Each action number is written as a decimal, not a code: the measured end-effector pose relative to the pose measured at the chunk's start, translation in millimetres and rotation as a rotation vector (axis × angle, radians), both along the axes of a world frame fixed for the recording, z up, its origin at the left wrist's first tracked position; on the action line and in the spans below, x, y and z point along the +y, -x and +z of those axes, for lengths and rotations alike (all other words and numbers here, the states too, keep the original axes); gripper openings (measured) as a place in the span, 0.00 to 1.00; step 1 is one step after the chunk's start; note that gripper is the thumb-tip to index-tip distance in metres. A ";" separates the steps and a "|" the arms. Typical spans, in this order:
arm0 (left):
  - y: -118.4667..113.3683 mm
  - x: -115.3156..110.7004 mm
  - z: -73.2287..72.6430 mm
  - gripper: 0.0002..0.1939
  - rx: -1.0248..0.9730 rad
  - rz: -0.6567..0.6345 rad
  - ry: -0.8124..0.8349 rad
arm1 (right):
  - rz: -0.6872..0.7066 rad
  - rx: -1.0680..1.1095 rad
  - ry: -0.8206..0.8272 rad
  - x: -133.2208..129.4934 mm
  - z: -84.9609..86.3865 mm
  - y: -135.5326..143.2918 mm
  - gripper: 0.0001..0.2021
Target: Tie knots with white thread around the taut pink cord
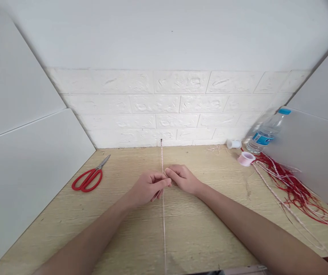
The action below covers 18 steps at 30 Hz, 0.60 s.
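A braided pink-and-white cord (162,156) runs from a small dark fixing point (161,140) low on the wall down to my hands. My left hand (151,187) pinches a thin pale thread just left of the cord's line. Close beside it on the right, my right hand (182,178) has its thumb and fingers pressed together on thin thread at the lower end of the braid. Below the hands, straight pale strands (164,229) stretch towards the near table edge.
Red-handled scissors (87,180) lie at the left. At the right are a pink spool (246,159), a white spool (234,144), a water bottle (264,133) and a tangle of red and pink cords (295,187). White panels (38,164) flank the wooden table (118,164).
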<state>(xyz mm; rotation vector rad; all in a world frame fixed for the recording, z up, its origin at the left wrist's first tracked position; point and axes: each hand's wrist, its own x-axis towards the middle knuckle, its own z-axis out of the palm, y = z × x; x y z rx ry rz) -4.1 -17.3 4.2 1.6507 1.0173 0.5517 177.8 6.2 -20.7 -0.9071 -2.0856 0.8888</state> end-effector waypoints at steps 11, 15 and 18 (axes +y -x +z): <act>-10.0 -15.0 -6.1 0.18 0.341 -0.127 -0.683 | 0.029 0.141 0.214 1.1 -11.1 -1.4 0.07; -4.7 -10.7 -1.0 0.06 0.187 0.118 -0.590 | 0.022 0.162 0.174 -1.8 -8.3 -1.3 0.01; -2.2 -4.0 -2.3 0.22 0.061 0.296 -0.500 | -0.027 0.149 0.106 -6.2 -2.7 -0.3 0.02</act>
